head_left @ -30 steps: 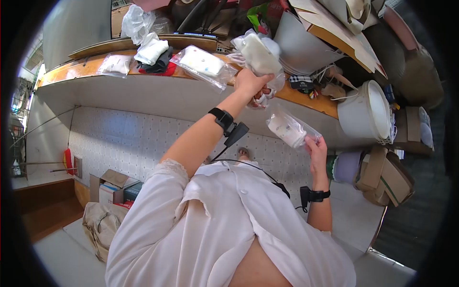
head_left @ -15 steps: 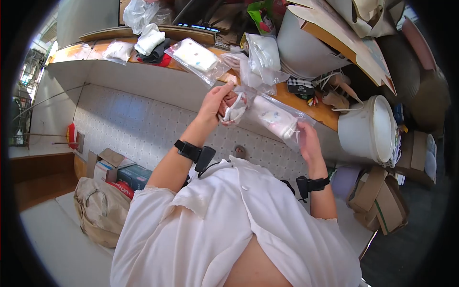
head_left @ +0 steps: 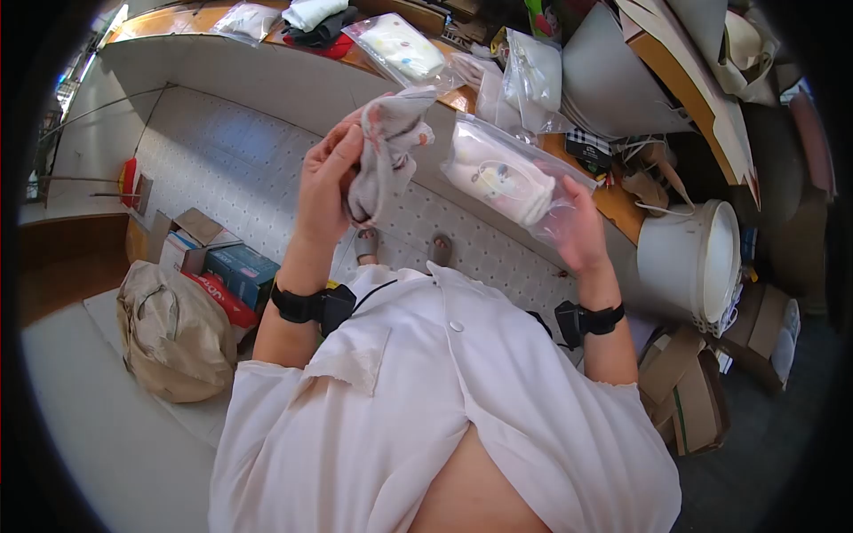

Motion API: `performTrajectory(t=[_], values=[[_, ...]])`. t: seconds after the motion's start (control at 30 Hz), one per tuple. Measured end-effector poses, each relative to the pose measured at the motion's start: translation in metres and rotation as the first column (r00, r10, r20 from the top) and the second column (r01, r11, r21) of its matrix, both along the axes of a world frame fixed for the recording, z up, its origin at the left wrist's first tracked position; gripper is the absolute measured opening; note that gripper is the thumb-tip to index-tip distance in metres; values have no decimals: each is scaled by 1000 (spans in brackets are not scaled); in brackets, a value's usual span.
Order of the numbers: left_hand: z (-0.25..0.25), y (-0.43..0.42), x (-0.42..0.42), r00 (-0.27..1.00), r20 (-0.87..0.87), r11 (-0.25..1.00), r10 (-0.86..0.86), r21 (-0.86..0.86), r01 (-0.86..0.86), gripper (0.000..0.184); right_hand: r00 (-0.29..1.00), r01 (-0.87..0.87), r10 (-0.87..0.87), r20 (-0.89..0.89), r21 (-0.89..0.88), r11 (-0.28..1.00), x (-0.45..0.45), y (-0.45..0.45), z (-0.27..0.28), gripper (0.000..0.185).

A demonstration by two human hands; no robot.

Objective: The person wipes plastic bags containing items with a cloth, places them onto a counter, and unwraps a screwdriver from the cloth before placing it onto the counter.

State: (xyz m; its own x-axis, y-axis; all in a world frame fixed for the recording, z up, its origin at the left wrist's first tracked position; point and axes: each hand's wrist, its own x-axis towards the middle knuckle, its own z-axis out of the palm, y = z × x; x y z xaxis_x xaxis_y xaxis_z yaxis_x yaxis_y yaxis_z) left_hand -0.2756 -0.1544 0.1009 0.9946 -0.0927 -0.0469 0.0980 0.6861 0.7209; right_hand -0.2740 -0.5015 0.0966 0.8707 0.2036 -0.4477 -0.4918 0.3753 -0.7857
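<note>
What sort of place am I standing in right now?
Probably a cluttered storage corner, home or small shop, I can't tell which. The signs: an orange-brown wooden ledge lined with clear plastic packets of pale cloth, a round white plastic bucket, and open brown cardboard boxes.

Spotted glossy, crinkly clear plastic on pouch [head_left: 502,173], matt rumpled cloth [head_left: 382,169], smooth plastic bucket [head_left: 673,259], kinda shiny wooden ledge [head_left: 620,210].

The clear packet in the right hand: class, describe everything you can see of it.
The clear packet looks like glossy, crinkled plastic around a folded bundle of pale, soft-looking fabric with small dark marks. It slants down to the right in the picture, before the ledge. The right hand grips its lower right end. Whether it is sealed cannot be told.
</note>
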Motion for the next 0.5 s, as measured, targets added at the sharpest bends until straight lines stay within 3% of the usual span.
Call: performTrajectory(t=[0.03,0.07,0.1,0.13,0.17,0.2,0.27,0.3,0.37,0.43,0.5], values=[[7,-2,2,971,233,940,-53,341,-30,42,998,-49,49,29,9,999,8,26,4,47],[9,-14,1,906,393,771,-157,623,-136,44,994,-99,97,55,18,995,17,43,4,46],[12,-25,0,810,527,537,-257,775,-334,45,952,-306,301,61,236,922,29,47,-22,43],[13,-45,0,717,593,261,-367,805,-533,44,955,-290,268,124,233,928,24,75,-17,41],[7,-51,3,724,599,243,-342,801,-547,44,955,-273,233,186,232,933,18,102,-12,40],[-4,-53,8,777,583,172,-238,812,-558,43,854,-337,286,434,43,941,31,118,-21,40],[-21,-42,13,802,594,63,-70,805,-590,43,930,-285,173,326,337,897,37,162,-23,39],[-21,-32,15,800,598,43,-47,801,-597,43,922,-314,200,332,338,887,38,175,-18,39],[-25,-19,3,797,604,34,9,796,-604,43,971,-233,193,140,375,897,28,191,-10,39],[-29,-3,3,808,588,1,35,809,-588,43,965,-255,224,133,309,916,29,207,-12,41],[-36,10,7,814,548,105,193,813,-572,44,924,-379,347,160,272,884,32,212,-20,37]])
